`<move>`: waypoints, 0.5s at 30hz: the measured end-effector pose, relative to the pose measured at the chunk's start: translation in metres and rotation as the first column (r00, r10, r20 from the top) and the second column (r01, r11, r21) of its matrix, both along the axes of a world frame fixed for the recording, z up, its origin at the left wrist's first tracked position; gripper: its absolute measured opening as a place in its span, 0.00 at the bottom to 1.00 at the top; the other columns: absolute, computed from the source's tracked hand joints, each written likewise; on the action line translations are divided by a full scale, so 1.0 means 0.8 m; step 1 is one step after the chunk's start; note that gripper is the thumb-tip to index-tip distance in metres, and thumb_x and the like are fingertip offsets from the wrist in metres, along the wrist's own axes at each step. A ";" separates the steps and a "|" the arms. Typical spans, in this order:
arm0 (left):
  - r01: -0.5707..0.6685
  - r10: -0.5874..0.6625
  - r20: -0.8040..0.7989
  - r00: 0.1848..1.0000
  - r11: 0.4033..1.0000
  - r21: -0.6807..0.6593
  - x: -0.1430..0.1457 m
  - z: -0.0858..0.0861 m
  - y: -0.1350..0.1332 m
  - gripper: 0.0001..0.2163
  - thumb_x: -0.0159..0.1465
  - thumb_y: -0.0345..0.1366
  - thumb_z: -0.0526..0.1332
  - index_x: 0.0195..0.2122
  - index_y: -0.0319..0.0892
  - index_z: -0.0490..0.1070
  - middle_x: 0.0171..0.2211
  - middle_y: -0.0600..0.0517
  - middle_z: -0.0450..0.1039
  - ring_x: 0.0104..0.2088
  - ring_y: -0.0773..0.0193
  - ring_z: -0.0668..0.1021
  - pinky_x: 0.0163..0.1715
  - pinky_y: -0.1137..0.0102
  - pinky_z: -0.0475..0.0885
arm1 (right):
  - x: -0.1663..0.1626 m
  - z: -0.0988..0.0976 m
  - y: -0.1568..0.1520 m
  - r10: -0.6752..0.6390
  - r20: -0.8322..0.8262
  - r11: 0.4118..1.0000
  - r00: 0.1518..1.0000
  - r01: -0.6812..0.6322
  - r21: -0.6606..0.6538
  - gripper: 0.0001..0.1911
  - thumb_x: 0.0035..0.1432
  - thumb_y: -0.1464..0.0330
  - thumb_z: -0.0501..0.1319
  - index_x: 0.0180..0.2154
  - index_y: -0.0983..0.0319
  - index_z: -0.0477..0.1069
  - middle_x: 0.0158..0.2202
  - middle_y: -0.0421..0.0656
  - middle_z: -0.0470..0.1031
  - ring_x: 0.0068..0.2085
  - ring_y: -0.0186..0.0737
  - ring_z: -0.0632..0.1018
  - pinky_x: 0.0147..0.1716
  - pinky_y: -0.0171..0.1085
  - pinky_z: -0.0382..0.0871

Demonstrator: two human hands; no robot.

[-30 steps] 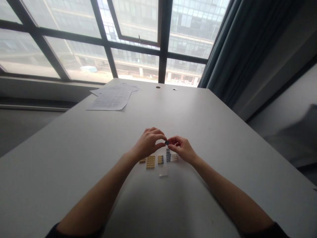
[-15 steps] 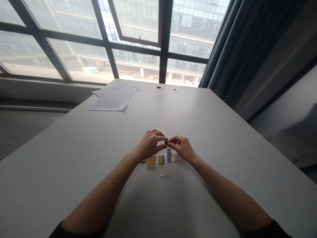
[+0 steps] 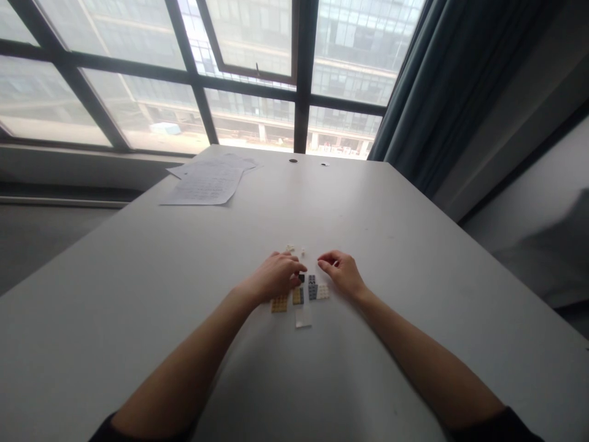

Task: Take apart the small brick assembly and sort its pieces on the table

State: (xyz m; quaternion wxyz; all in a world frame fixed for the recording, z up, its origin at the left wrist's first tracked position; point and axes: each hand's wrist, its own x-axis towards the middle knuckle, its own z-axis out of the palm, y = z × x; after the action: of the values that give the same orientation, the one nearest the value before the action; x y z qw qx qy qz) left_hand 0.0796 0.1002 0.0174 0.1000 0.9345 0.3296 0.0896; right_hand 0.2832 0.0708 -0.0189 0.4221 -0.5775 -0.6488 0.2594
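Observation:
My left hand (image 3: 278,273) is low over the table, with its thumb and fingertips closed around a small black toy brick (image 3: 301,278). To the right, my right hand (image 3: 340,270) has its thumb and index fingertip together, and no piece shows between them. Below the left hand lie a tan studded brick (image 3: 279,304), partly covered by it, and a tan-and-grey brick piece (image 3: 298,296). Between the hands sit grey bricks (image 3: 312,290), with a white studded brick (image 3: 323,291) beside them. A clear flat piece (image 3: 303,318) lies nearest me.
Several small white pieces (image 3: 289,248) lie just beyond my left hand. Printed papers (image 3: 205,184) spread over the far left of the white table (image 3: 396,337). Windows stand behind it, and a dark curtain (image 3: 423,92) hangs at the right.
My hands have separated. The left has moved down and slightly left with the black brick, while the right no longer touches it. White pieces beyond the left hand have come into sight.

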 end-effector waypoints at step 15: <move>-0.206 0.198 0.120 0.973 0.977 0.057 -0.076 0.006 0.035 0.08 0.60 0.36 0.57 0.33 0.45 0.77 0.35 0.51 0.76 0.37 0.59 0.75 0.42 0.65 0.68 | -0.020 0.007 -0.009 0.191 0.329 0.969 0.925 -0.231 0.084 0.07 0.56 0.70 0.64 0.37 0.57 0.79 0.40 0.42 0.76 0.44 0.41 0.71 0.48 0.41 0.61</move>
State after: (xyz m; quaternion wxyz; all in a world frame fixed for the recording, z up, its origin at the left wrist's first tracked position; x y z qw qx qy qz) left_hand 0.0188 0.1282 0.0221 0.0766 0.8925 0.4134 0.1635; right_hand 0.2671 0.0634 -0.0136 0.3155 -0.5119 -0.7814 0.1669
